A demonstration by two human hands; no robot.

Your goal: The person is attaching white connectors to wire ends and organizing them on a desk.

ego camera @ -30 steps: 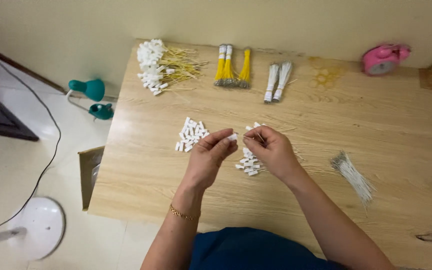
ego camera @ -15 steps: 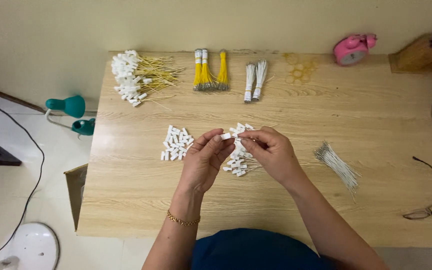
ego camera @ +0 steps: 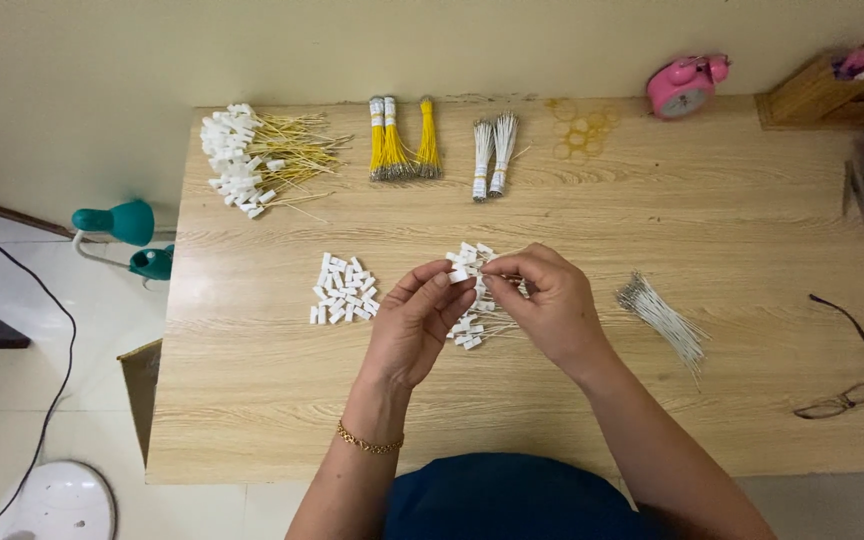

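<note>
We pinch a white connector (ego camera: 459, 274) in our left hand (ego camera: 414, 325), its length running left-right; our right hand (ego camera: 548, 303), just right of it, pinches a thin wire above the finished pile (ego camera: 474, 330).

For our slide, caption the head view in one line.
Two hands pinch a small white connector above a wooden table.
</note>
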